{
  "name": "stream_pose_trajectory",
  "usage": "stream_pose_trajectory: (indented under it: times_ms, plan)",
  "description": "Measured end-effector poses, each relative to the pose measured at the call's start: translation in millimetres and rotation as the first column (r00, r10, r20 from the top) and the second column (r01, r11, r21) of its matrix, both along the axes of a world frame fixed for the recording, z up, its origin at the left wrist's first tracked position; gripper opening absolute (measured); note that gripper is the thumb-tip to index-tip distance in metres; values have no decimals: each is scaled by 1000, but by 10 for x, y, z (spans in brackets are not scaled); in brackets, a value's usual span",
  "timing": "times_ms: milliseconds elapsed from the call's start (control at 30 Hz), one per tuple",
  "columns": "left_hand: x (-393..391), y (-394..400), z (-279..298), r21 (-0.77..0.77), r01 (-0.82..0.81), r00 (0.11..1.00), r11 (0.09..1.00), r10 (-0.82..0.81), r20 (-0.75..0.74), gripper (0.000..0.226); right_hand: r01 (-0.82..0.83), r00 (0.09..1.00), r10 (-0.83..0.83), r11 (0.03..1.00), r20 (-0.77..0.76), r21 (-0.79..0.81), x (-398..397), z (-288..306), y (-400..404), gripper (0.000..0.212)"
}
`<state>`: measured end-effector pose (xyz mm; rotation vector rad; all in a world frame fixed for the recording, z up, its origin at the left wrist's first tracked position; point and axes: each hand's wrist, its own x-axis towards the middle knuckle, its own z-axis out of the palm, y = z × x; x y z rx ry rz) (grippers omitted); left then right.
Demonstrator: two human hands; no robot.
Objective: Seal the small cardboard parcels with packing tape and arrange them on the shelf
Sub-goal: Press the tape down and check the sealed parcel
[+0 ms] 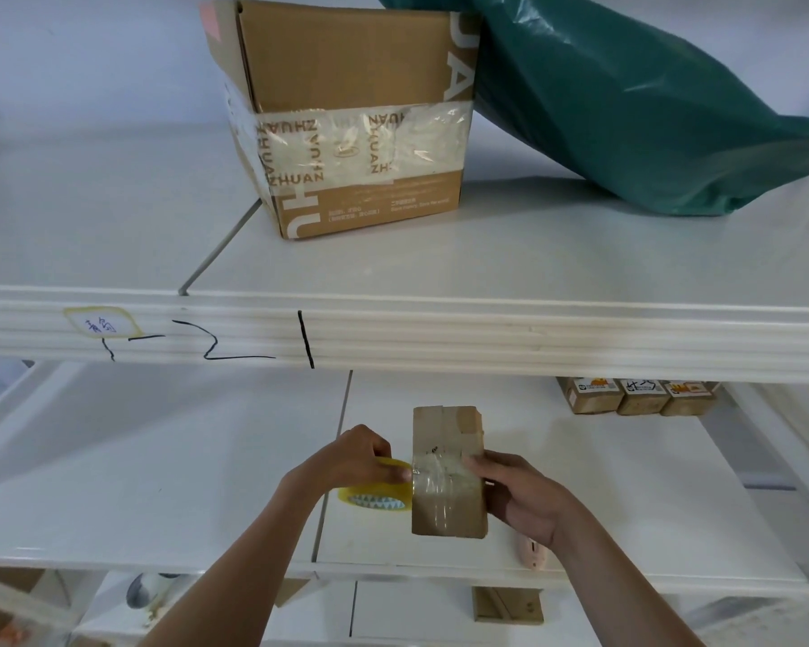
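A small brown cardboard parcel [445, 441] is held above the middle white shelf [160, 483]. Clear tape runs across its top face. My right hand [519, 497] grips the parcel's right side, fingers lying on the taped band. My left hand [365, 455] holds a yellowish roll of packing tape [374, 499] pressed against the parcel's left edge. Three small sealed parcels [638, 396] with labels stand in a row at the back right of the same shelf.
On the upper shelf [486, 254] stand a large taped cardboard box [346, 109] and a green plastic bag [636, 100]. A pinkish object [533, 553] lies on the shelf under my right wrist. More cardboard [507, 604] shows on the level below.
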<state>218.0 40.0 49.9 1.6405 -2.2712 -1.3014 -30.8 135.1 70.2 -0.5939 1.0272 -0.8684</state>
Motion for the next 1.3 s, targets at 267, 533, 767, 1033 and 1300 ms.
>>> stream_pose_trajectory:
  times_ms: [267, 533, 767, 1033, 1300]
  plan:
    - [-67, 43, 32, -101, -32, 998, 994, 37, 48, 60, 138, 984, -134, 990, -117, 22, 63, -105, -23, 41]
    - [-333, 105, -53, -259, -21, 976, 966, 76, 205, 51, 42, 739, -56, 998, -672, -36, 380, -150, -28, 95]
    - [-326, 119, -33, -128, 21, 991, 992, -4, 131, 58, 63, 673, -46, 998, -738, -5, 271, -221, -108, 87]
    - [-78, 49, 4, 101, 158, 986, 982, -162, 33, 32, -2, 707, 3, 1000, -707, 3, 139, -43, -37, 50]
    - [-85, -8, 70, 51, 134, 991, 990, -135, 15, 32, 8, 746, 5, 1000, -666, 17, 121, -74, -41, 38]
